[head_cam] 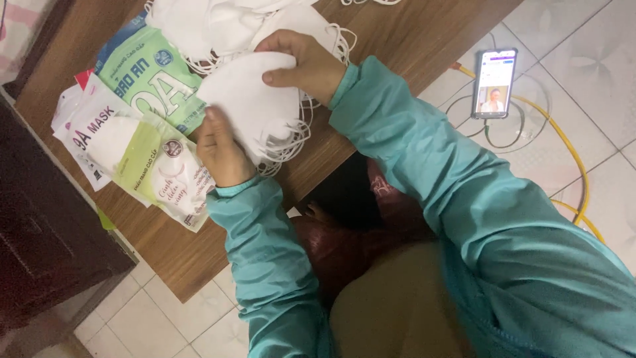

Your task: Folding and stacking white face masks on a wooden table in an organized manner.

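**Desk:** While both hands work over the low wooden table, what exactly do they hold?

**Caption writer:** A small stack of white face masks, folded flat. The left hand grips the stack's near-left edge, fingers closed around it. The right hand clamps the far edge from above, thumb pressed on the top mask. Both hands are shut on the same stack, which sits just above the tabletop, near the table's middle.

**Desk:** And the loops?

**Caption writer:** White ear loops spill from the right side of the stack onto the wood. Farther away lies a loose heap of more white masks, touching the held stack.

**Desk:** What lies to the left?

**Caption writer:** Printed mask packets: a green packet at the far left, and nearer, a white and yellow-green packet just beside the left hand.

**Desk:** Anything off the table?

**Caption writer:** A smartphone stands lit on the tiled floor to the right, with a yellow cable curving past it. The person wears teal sleeves. A dark cabinet stands at the left.
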